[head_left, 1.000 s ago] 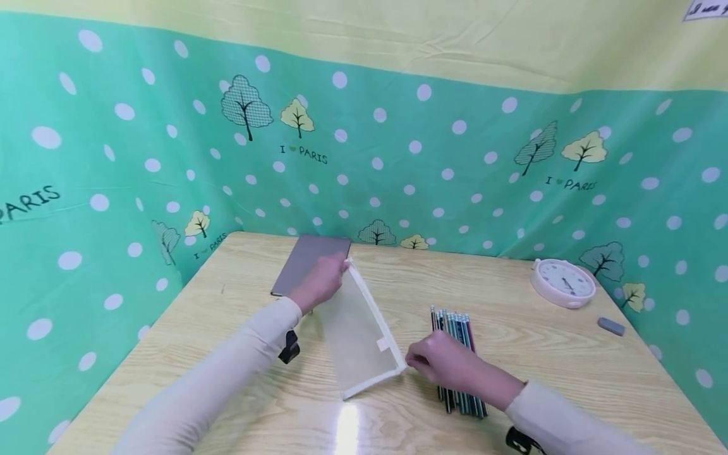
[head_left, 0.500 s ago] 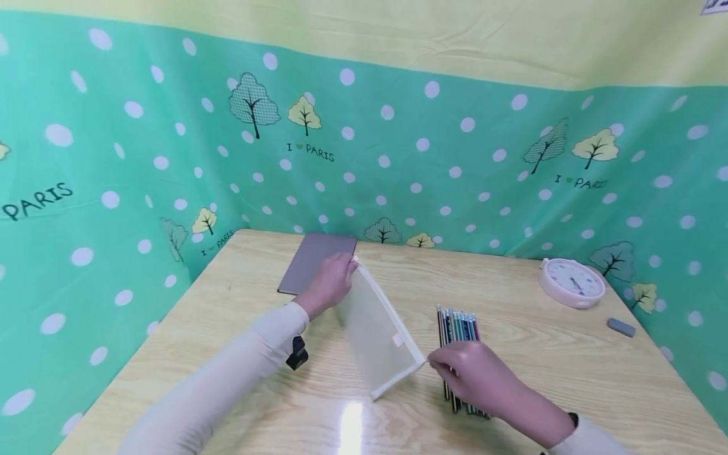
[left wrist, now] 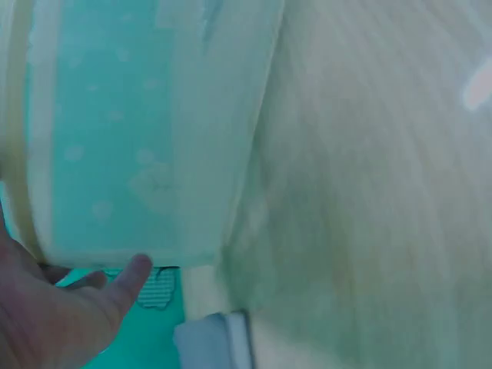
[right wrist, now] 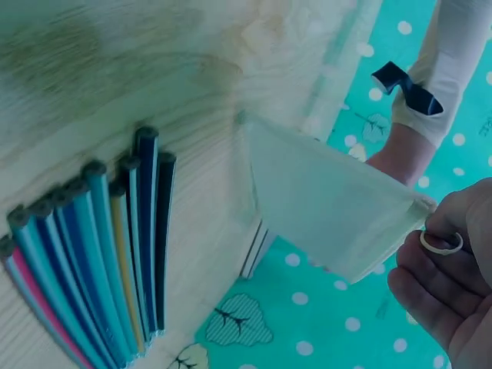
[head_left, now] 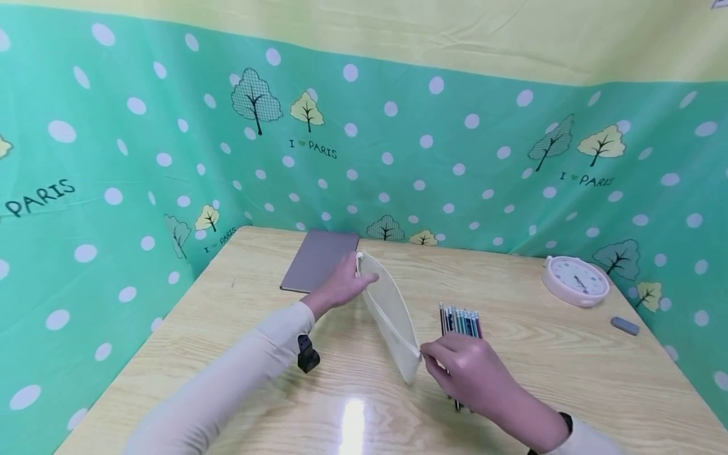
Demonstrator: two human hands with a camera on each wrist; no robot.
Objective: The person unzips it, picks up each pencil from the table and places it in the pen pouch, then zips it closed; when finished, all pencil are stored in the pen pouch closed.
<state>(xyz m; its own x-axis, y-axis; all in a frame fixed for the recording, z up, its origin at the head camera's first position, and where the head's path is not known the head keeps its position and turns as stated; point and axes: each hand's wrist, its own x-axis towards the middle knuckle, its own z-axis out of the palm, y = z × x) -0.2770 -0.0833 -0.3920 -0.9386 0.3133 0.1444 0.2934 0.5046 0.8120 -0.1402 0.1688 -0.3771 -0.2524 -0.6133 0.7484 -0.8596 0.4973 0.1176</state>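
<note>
A translucent whitish zip pouch [head_left: 392, 316] hangs slanted between both hands over the table, its mouth gaping along the upper edge. My left hand [head_left: 344, 281] grips the far upper corner, with the thumb stretched out at the mouth. The left wrist view shows that thumb [left wrist: 132, 280] by the pouch's edge. My right hand [head_left: 469, 363] pinches the near corner at the end of the zip. A pale ring [right wrist: 442, 249] shows at its fingers in the right wrist view. Under and behind the right hand lies a row of pencils [head_left: 461, 321], partly hidden from the head camera.
A grey notebook [head_left: 321, 259] lies at the back left of the wooden table [head_left: 273, 404]. At the back right stand a pink round clock [head_left: 576, 281] and, nearer, a grey-blue eraser [head_left: 625, 325]. A green dotted cloth [head_left: 489, 164] hangs behind the table.
The pouch's mouth has opened, where its top edge was flat before. Both hands have shifted a little right in the view with the pouch, and the left thumb has come out to the side.
</note>
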